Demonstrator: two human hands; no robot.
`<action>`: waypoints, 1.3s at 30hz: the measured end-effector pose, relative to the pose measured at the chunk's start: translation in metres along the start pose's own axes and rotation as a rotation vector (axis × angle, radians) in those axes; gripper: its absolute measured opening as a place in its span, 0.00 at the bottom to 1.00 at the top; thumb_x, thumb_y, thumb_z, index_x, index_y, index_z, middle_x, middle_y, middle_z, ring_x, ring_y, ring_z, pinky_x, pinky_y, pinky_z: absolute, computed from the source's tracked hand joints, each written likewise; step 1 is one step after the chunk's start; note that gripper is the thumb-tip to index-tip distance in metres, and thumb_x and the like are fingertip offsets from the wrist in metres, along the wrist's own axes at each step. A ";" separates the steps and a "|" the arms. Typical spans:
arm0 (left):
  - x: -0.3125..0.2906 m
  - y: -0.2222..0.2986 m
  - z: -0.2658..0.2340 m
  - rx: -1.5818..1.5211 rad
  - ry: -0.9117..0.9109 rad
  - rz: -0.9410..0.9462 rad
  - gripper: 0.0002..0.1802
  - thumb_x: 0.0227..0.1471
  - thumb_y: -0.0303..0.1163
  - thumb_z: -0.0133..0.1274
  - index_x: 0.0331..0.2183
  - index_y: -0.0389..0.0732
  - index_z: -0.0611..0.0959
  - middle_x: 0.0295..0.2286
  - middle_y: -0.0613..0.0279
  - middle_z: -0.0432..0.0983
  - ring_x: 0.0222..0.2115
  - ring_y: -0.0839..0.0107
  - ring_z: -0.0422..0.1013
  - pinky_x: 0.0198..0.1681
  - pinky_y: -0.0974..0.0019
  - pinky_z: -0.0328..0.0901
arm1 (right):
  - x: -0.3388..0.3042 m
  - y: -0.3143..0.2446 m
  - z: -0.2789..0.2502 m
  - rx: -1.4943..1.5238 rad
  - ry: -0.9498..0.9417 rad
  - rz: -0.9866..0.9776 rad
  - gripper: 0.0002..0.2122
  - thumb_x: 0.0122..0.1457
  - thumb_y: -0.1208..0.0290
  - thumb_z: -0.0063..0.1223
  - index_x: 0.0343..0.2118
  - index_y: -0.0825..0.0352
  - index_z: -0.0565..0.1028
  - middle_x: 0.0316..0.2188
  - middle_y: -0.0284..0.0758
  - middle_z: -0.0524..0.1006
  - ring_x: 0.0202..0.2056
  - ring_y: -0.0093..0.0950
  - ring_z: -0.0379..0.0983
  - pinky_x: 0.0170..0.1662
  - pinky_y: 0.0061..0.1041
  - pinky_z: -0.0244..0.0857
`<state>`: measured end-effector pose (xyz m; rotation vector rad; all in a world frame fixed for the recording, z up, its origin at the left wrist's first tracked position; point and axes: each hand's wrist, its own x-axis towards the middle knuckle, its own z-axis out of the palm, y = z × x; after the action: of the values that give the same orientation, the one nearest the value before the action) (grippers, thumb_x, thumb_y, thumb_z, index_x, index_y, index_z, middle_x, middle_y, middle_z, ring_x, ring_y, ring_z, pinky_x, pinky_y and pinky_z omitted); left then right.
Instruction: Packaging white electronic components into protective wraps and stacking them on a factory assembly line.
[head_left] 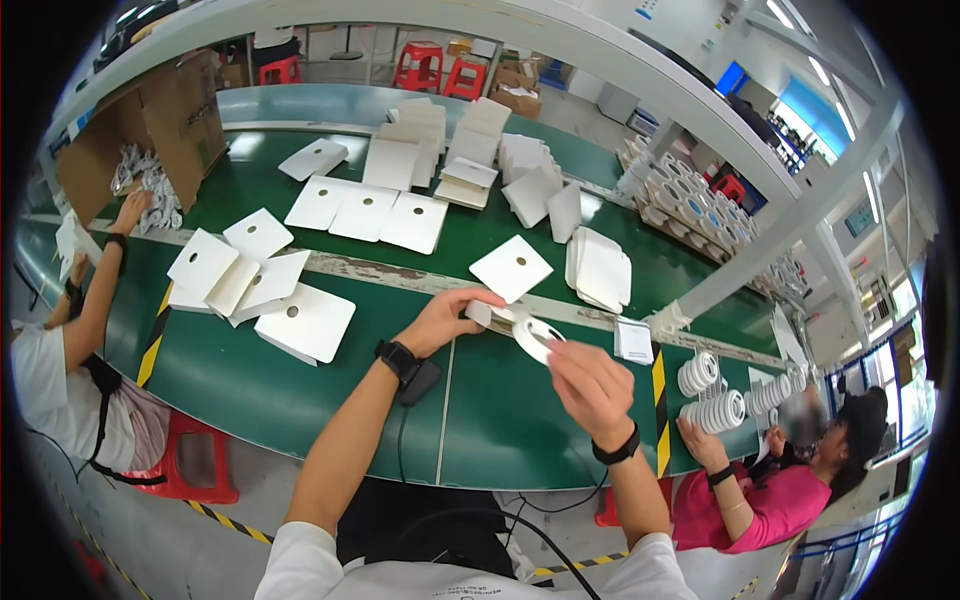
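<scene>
Over the near part of the green table, my left hand (452, 318) is closed on a small white box (480, 314), seen edge-on. My right hand (592, 388) pinches a white ring-shaped piece (533, 346) by its near side. The ring's far edge meets or overlaps the box's right end; whether it is partly inside cannot be made out. Just beyond my left hand, a flat white box with a round hole (511, 268) lies on the table. A small stack of white leaflets (633, 341) lies to the right of my right hand.
White holed boxes (305, 322) lie in a loose heap at left, with more boxes (400, 160) farther back. At left a co-worker's hand reaches into a cardboard box (190, 110) of white cables. Stacked white rings (714, 410) stand by a co-worker at right. A white post (770, 220) rises at right.
</scene>
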<state>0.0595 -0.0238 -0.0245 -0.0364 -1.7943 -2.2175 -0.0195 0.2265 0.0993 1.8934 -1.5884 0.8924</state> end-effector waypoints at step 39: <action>0.027 -0.081 -0.022 -0.177 -0.003 0.090 0.14 0.62 0.29 0.51 0.48 0.37 0.79 0.46 0.57 0.77 0.47 0.70 0.73 0.52 0.63 0.69 | 0.111 -0.004 0.181 0.492 -0.402 -0.176 0.10 0.55 0.74 0.61 0.41 0.64 0.80 0.53 0.39 0.78 0.53 0.41 0.74 0.51 0.35 0.72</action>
<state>0.0179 -0.0352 -0.1012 -0.1535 -1.5606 -2.3054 0.0246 0.0215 0.0652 2.6524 -1.4709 0.9272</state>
